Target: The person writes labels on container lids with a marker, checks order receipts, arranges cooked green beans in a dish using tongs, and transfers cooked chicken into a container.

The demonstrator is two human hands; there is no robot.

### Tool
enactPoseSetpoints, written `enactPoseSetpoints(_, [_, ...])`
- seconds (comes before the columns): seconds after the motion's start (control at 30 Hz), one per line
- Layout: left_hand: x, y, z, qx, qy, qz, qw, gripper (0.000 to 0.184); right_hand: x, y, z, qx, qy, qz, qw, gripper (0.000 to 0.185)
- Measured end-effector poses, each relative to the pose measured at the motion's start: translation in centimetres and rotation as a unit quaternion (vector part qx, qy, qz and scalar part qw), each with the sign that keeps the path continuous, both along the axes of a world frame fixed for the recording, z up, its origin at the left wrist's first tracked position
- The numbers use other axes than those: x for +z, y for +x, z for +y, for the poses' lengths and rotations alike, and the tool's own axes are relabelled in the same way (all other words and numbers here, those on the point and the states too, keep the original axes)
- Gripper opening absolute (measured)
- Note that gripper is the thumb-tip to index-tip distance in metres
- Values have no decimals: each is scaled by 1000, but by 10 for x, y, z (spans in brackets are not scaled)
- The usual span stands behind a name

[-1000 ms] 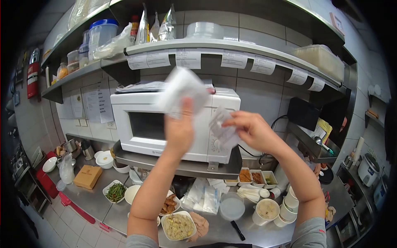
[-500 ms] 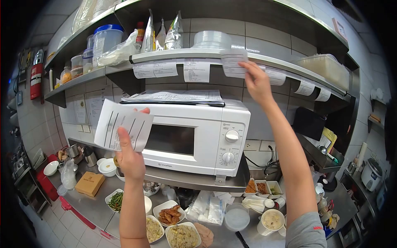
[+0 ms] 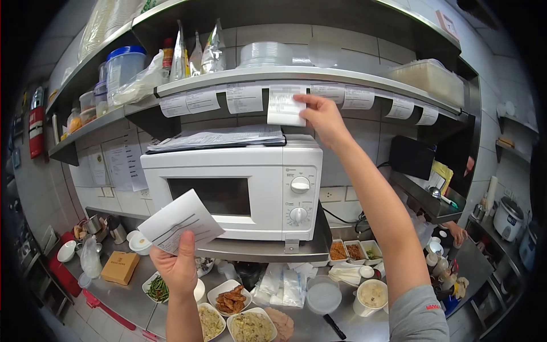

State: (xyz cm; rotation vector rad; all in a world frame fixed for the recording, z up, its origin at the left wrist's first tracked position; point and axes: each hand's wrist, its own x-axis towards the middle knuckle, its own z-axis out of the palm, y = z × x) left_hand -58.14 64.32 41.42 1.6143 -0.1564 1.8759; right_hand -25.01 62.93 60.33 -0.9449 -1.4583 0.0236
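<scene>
at the shelf edge (image 3: 353, 77): one slip (image 3: 285, 108), its side pinched by the right hand (image 3: 326, 121), apparently so print showed; before the microwave (image 3: 269, 171): paper (image 3: 179, 221), which the left hand (image 3: 178, 267) clamped under its thumb.

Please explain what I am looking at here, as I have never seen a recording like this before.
There is no machine doing the handling: these are a person's two bare hands, seen by one camera worn on the head and looking forward and down. The left hand holds a printed paper; I cannot tell whether it is one sheet or several. The right hand pinches a white slip by its right side, at the front edge of the shelf, where other slips hang in a row. Below is a white microwave. On the steel counter are dishes of food, including green beans and brown fried pieces, plus a cardboard box.
</scene>
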Motion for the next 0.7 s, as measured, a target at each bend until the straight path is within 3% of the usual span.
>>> enactPoseSetpoints(0.03, [-7,-4,4,-3,1,23,1000,52,6,2,5,3,19,1,1000,40])
enactPoseSetpoints(0.17, [11,18,-38,27,-15,-45,999,71,27,-6,-2,-96,36,-100,990,42])
enactPoseSetpoints(0.27, [-19,14,-39,-8,-62,5,998,75,17,-4,-15,-54,-27,-100,993,43])
enactPoseSetpoints(0.3, [-29,18,-44,37,-82,-12,996,64,7,-10,-30,-120,3,-141,983,42])
enactPoseSetpoints(0.33, [-51,8,-36,81,-54,102,990,55,-8,-18,-48,-187,33,-181,965,41])
enactPoseSetpoints(0.37, [-72,-2,-29,120,-23,214,969,47,-27,-21,-67,-146,51,-184,971,39])
enactPoseSetpoints(0.4, [-80,4,-42,59,-101,235,965,41,-50,-24,-86,-107,68,-186,974,38])
enactPoseSetpoints(0.43, [-88,12,-56,-8,-179,257,950,36,-77,-29,-106,-11,1,-152,988,38])
enactPoseSetpoints(0.5, [-119,23,-64,-68,-220,358,905,42,-134,-41,-160,117,-164,-55,978,40])
enactPoseSetpoints(0.57, [-148,42,-75,-132,-252,402,870,42,-193,-25,-188,309,-328,-172,876,43])
enactPoseSetpoints(0.6, [-160,50,-82,-179,-279,401,854,42,-216,-24,-203,347,-431,-210,806,44])
enactPoseSetpoints(0.67, [-182,59,-86,-180,-226,454,843,45,-270,-20,-223,364,-471,-170,785,46])
enactPoseSetpoints(0.7, [-184,67,-93,-203,-251,476,818,42,-293,-15,-236,344,-468,-120,805,46])
